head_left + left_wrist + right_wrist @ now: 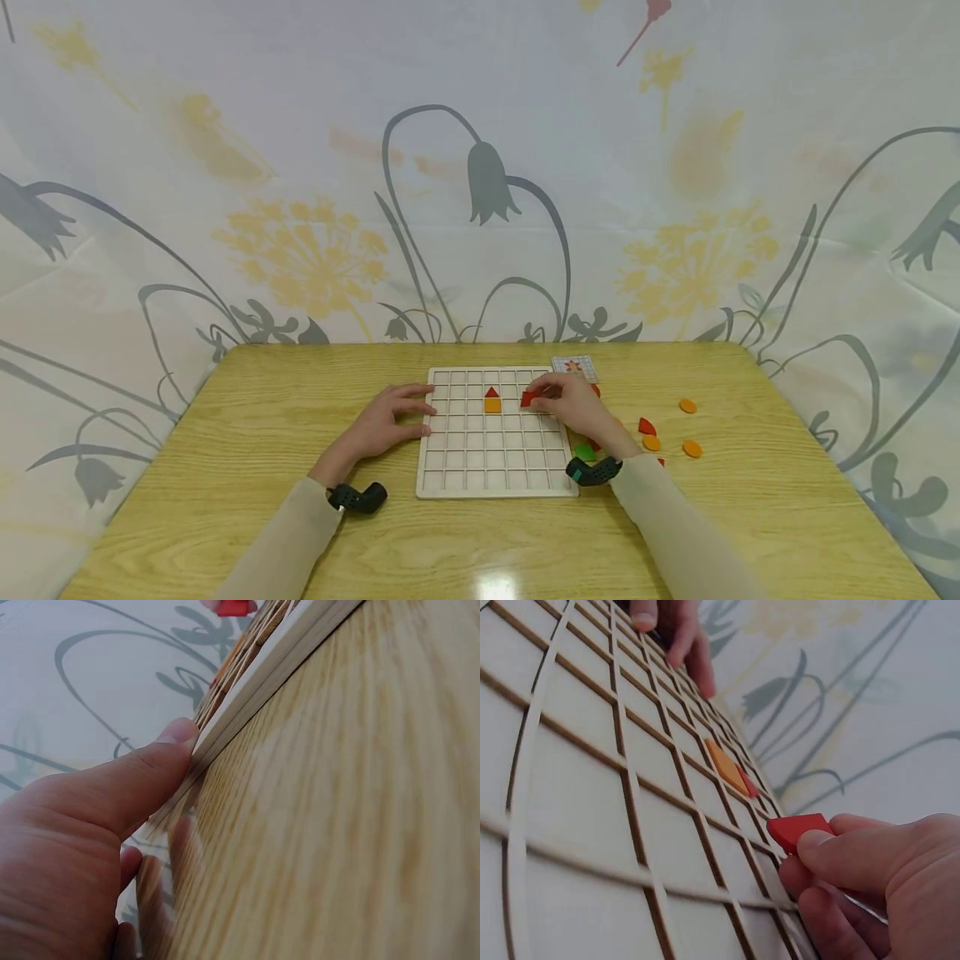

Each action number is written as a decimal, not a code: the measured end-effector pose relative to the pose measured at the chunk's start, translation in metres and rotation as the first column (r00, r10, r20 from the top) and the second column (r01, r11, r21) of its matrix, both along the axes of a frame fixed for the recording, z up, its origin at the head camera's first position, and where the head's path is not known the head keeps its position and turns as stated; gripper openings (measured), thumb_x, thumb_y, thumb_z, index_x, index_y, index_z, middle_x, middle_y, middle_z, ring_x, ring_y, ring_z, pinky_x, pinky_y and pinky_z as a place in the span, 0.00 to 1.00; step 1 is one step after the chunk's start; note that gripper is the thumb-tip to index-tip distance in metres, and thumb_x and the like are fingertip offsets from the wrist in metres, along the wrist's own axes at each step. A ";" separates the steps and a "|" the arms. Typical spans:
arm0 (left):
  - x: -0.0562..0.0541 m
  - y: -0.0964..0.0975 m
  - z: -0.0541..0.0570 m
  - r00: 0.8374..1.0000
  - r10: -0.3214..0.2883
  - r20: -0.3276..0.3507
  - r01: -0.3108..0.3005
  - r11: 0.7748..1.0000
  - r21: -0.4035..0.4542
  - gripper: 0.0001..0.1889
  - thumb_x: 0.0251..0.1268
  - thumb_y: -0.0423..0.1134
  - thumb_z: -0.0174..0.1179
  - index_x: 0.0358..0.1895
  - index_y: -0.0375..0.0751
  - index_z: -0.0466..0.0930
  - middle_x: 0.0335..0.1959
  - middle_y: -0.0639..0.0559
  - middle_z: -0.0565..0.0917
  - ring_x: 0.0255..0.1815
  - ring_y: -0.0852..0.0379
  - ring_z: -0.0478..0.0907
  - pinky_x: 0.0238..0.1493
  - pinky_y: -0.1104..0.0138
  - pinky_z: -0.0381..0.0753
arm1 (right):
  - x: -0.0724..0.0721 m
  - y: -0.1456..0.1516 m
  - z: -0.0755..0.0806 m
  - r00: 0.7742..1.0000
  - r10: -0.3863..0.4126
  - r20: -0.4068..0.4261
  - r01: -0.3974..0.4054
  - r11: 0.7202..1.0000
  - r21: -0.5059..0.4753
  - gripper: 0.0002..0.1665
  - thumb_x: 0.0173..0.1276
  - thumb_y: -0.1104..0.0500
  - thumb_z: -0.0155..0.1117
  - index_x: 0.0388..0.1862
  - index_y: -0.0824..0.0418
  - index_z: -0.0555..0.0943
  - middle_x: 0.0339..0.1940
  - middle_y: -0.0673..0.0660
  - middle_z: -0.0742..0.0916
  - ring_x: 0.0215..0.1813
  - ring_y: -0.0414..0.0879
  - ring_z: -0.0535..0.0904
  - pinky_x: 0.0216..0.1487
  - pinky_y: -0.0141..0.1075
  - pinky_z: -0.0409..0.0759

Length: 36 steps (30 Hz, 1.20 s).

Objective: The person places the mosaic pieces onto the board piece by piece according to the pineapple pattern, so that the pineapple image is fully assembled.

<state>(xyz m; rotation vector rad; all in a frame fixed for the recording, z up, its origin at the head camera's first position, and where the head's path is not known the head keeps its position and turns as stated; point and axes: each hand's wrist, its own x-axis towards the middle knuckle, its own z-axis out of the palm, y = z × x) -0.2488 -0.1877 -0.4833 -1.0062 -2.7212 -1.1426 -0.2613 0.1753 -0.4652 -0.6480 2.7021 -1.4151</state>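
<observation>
My right hand [573, 402] pinches a red flat tile [796, 829] between thumb and fingers, over the upper right part of a white wooden grid board [454, 460]. One corner of the tile points out past the thumb in the right wrist view. On the board, an orange square tile [492, 406] fills one cell, and a small red triangle tile [491, 392] sits just beyond it. At the board's left edge lies my left hand [386, 423], its fingers spread and fingertips on the rim. The thumb [161, 761] touches the side of the board in the left wrist view.
A small card [585, 364] with a star pattern on a grid lies behind the board's right corner. Right of the board are scattered orange discs [692, 449], a red rounded piece [647, 427] and a green piece [585, 452], some partly hidden by the right arm. A patterned curtain [480, 250] hangs behind the table.
</observation>
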 end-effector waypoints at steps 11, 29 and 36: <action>0.001 -0.001 0.000 1.000 0.014 -0.008 -0.014 1.000 0.003 0.14 0.64 0.43 0.69 0.51 0.47 0.88 0.69 0.46 0.73 0.71 0.39 0.64 0.67 0.40 0.61 | -0.005 -0.023 -0.017 0.999 -0.037 -0.001 0.037 0.999 0.029 0.08 0.67 0.62 0.70 0.44 0.54 0.87 0.38 0.48 0.85 0.35 0.44 0.78 0.40 0.39 0.78; 0.001 0.001 -0.001 1.000 0.012 0.000 -0.012 1.000 0.011 0.14 0.63 0.42 0.70 0.51 0.46 0.88 0.69 0.46 0.74 0.71 0.38 0.64 0.67 0.40 0.62 | 0.000 -0.031 -0.014 0.997 -0.070 -0.032 0.072 0.994 0.081 0.07 0.67 0.62 0.70 0.43 0.56 0.89 0.37 0.48 0.84 0.33 0.42 0.75 0.38 0.38 0.75; 0.001 0.001 0.000 1.000 0.009 -0.011 -0.009 1.000 0.006 0.14 0.64 0.43 0.69 0.51 0.46 0.87 0.69 0.45 0.73 0.70 0.38 0.64 0.67 0.40 0.62 | 0.000 -0.028 -0.012 0.995 -0.093 0.020 0.092 0.995 0.032 0.08 0.69 0.61 0.68 0.46 0.55 0.88 0.39 0.49 0.85 0.35 0.44 0.77 0.39 0.39 0.76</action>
